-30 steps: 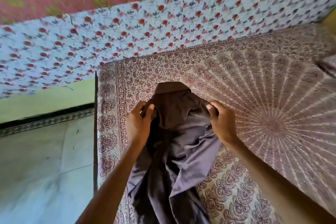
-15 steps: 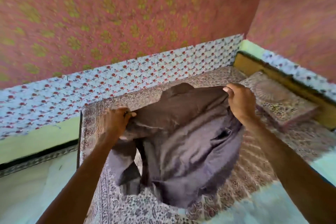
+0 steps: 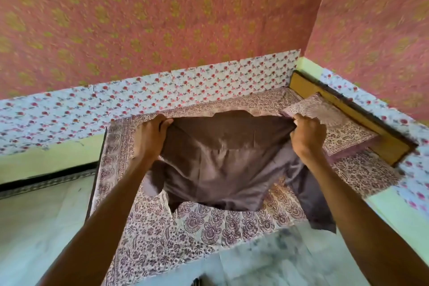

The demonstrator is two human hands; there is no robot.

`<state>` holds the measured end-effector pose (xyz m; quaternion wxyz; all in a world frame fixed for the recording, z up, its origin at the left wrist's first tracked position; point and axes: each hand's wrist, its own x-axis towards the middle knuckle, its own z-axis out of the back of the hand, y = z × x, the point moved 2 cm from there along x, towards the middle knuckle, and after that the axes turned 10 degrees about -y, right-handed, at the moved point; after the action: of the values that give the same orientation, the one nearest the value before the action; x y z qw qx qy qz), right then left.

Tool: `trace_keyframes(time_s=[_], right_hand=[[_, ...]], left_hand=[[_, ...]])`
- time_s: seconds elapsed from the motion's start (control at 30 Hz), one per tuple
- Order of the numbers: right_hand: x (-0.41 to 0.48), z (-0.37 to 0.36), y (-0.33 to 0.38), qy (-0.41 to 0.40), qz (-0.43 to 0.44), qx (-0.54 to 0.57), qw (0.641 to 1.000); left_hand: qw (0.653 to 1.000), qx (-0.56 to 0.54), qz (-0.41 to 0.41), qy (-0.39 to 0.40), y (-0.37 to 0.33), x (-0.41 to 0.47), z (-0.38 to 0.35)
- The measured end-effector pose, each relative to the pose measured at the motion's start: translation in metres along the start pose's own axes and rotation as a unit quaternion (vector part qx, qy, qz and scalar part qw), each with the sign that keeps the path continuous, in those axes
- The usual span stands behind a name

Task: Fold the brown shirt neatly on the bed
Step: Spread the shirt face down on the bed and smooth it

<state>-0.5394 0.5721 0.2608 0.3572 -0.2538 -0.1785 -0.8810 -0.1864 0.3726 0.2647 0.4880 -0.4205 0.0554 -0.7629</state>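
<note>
While the left hand [image 3: 151,139] and right hand [image 3: 306,139] are gripping the brown shirt [image 3: 222,160], seemingly by its shoulders, level tension above the bed [image 3: 209,230] is mattering most.

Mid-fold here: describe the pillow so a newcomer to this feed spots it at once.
Start at the maroon-printed bed and go to its far right corner by the yellow board. The pillow lies flat there, just beyond the right hand gripping the brown shirt. Its print matches the bed's, but it stands raised, with a fan-shaped motif.
</note>
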Motion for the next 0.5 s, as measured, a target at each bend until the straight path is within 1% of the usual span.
trace_keyframes(time_s=[0.03, 0.07, 0.1, 0.13, 0.17, 0.2, 0.23, 0.27, 0.3, 0.33, 0.37, 0.4, 0.43, 0.47, 0.5], right_hand=[[0.003, 0.003, -0.009, 0.027, -0.002, -0.047, 0.999], [0.007, 0.002, -0.019, 0.094, 0.002, -0.09, 0.991], [0.011, 0.002, -0.028, 0.185, 0.008, -0.114, 0.976], [0.016, 0.004, -0.035, 0.287, 0.018, -0.126, 0.949], [0.021, 0.004, -0.041, 0.371, 0.047, -0.143, 0.916], [0.025, 0.01, -0.043, 0.427, 0.079, -0.156, 0.887], [0.031, 0.013, -0.045, 0.458, 0.106, -0.152, 0.869], [0.038, 0.016, -0.046, 0.467, 0.108, -0.128, 0.868], [0.044, 0.017, -0.042, 0.46, 0.078, -0.079, 0.881], [0.05, 0.015, -0.036, 0.414, 0.052, -0.01, 0.909], [0.057, 0.01, -0.03, 0.321, 0.043, 0.037, 0.945], [0.06, 0.002, -0.025, 0.192, 0.033, 0.053, 0.979], [0.059, -0.004, -0.016, 0.083, 0.02, 0.044, 0.995], [0.058, -0.012, -0.008, 0.025, 0.006, 0.023, 0.999], [0.056, -0.022, 0.0, 0.021, -0.005, -0.001, 1.0]], left_hand=[[1.0, -0.014, -0.025, 0.009, -0.007, -0.001, 0.006], [0.996, -0.034, -0.048, 0.064, -0.011, 0.0, 0.013], [0.984, -0.055, -0.063, 0.158, -0.015, 0.002, 0.018], [0.954, -0.066, -0.059, 0.285, -0.019, 0.004, 0.025], [0.917, -0.054, -0.055, 0.391, -0.018, 0.008, 0.03], [0.887, -0.028, -0.056, 0.458, -0.02, 0.013, 0.036], [0.876, -0.019, -0.055, 0.48, -0.021, 0.019, 0.038], [0.885, -0.014, -0.047, 0.463, -0.023, 0.026, 0.037], [0.918, -0.016, -0.022, 0.397, -0.025, 0.034, 0.033], [0.958, -0.001, -0.01, 0.285, -0.024, 0.041, 0.025], [0.986, 0.035, -0.013, 0.162, -0.026, 0.045, 0.014], [0.994, 0.068, -0.024, 0.087, -0.029, 0.046, 0.005], [0.992, 0.093, -0.03, 0.079, -0.027, 0.048, -0.009], [0.987, 0.114, -0.037, 0.109, -0.023, 0.049, -0.025], [0.98, 0.126, -0.03, 0.151, -0.014, 0.051, -0.039]])
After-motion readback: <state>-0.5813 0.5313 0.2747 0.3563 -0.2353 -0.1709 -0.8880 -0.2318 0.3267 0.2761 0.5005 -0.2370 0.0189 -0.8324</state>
